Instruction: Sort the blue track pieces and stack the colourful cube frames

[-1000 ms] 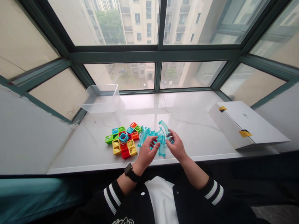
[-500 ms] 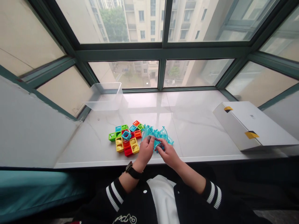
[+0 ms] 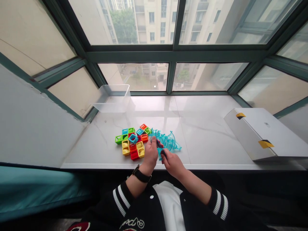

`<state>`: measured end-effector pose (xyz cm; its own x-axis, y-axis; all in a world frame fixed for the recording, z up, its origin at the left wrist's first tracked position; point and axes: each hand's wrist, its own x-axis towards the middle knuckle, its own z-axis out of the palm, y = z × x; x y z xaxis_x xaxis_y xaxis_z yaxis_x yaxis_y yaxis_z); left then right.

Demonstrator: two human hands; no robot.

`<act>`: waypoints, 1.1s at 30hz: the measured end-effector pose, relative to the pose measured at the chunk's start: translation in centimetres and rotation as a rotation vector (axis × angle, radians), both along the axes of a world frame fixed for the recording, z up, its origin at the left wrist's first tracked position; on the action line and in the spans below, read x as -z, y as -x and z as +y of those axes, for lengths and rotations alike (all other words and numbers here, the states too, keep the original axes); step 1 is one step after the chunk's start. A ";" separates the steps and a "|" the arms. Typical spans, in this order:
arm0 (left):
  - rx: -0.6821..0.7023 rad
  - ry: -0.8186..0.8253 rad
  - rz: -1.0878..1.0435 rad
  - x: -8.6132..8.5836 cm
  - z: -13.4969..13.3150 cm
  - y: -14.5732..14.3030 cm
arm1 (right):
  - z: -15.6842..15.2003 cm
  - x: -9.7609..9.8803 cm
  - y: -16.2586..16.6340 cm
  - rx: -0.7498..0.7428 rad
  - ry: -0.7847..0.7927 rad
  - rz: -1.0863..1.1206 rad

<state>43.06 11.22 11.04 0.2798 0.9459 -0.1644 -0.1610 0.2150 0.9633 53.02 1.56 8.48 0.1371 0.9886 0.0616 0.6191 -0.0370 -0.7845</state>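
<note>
Both hands are close together over the front of the ledge. My left hand [image 3: 151,154] is closed, thumb and fingers pinching one end of a small dark, slim piece [image 3: 159,144] whose kind I cannot make out. My right hand [image 3: 172,163] is closed at the piece's lower end, fingertips curled in. Just behind the hands lies a heap of clear blue plastic pieces [image 3: 171,141], some curved, partly hidden by the fingers. To the left sits a cluster of hollow toy blocks [image 3: 132,148] in red, yellow, green, blue and orange.
A clear plastic bin [image 3: 113,103] stands at the back left against the window. At the right lies a white box [image 3: 269,131] with yellow-and-black tabs. Underneath is a white marble-look ledge [image 3: 204,128], ending at a front edge near my body.
The view has shifted slightly. My right hand has dropped a little and the dark piece now tilts down between my hands. The blocks and the blue heap stay in place.
</note>
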 end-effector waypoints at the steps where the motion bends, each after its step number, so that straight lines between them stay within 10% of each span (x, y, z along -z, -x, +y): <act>1: -0.018 0.017 0.001 -0.1 0.2 0.1 | -0.1 0.1 0.1 -0.010 -0.001 -0.043; 9: -0.080 0.085 -0.085 -0.7 0.6 0.3 | -0.2 0.7 0.2 -0.014 0.008 -0.209; 33: 0.084 -0.083 -0.134 0.7 -2.8 -0.7 | 0.5 0.2 0.5 0.196 -0.011 0.299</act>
<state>43.79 8.43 10.32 0.3729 0.9269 -0.0421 -0.2743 0.1534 0.9493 52.52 2.08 8.24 0.3375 0.9413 0.0003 0.3437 -0.1229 -0.9310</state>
